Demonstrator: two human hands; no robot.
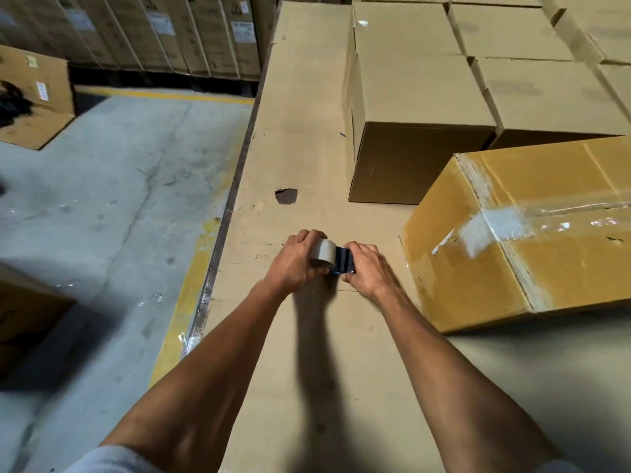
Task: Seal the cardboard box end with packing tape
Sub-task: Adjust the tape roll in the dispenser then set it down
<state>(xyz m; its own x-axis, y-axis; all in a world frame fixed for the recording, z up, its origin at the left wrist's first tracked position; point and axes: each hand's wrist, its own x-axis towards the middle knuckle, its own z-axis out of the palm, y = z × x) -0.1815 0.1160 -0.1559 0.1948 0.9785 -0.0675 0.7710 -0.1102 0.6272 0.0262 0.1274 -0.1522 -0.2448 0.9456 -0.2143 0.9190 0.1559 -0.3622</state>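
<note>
A roll of pale packing tape (322, 251) on a dark blue dispenser (344, 261) is held between both hands above a cardboard-covered work surface (300, 158). My left hand (297, 260) grips the roll from the left. My right hand (367, 269) grips the dispenser from the right. The cardboard box (478, 264) lies to the right of my hands, tilted, its near end facing me. Clear tape (532, 220) runs along its top seam and folds a little way down over the end. Neither hand touches the box.
Plain brown boxes (416, 97) are stacked behind and to the right. The surface has a torn hole (286, 196). A concrete floor with a yellow line (191, 291) lies to the left, with more cartons (34, 97) and a wall of stacked cartons (164, 32) beyond.
</note>
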